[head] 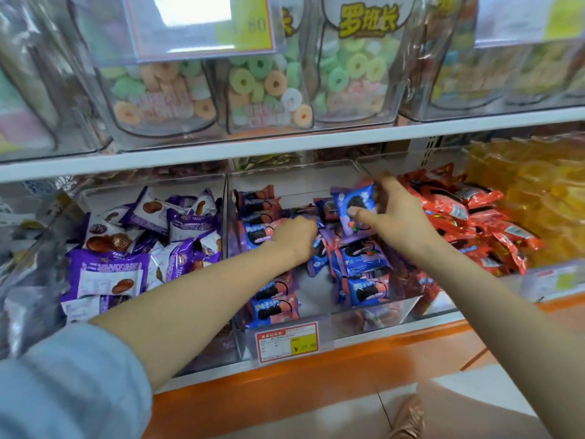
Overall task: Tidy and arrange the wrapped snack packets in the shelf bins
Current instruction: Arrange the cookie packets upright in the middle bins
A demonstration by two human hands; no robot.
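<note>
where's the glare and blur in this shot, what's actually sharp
Head view: white glare washes out the upper price tag. In the same view, the right hand and the blue packet it holds look motion-smeared. The far left edge is soft, while the lower price tag is fairly sharp.

Middle bin (311, 294): bare floor toward 6 o'clock, between blue packet rows (364, 264); upper shelf board (285, 147) overhangs 12 o'clock.

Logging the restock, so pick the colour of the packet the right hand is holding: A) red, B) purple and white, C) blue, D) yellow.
C: the right hand pinches a blue packet between thumb and fingers, above the middle bin.
</note>
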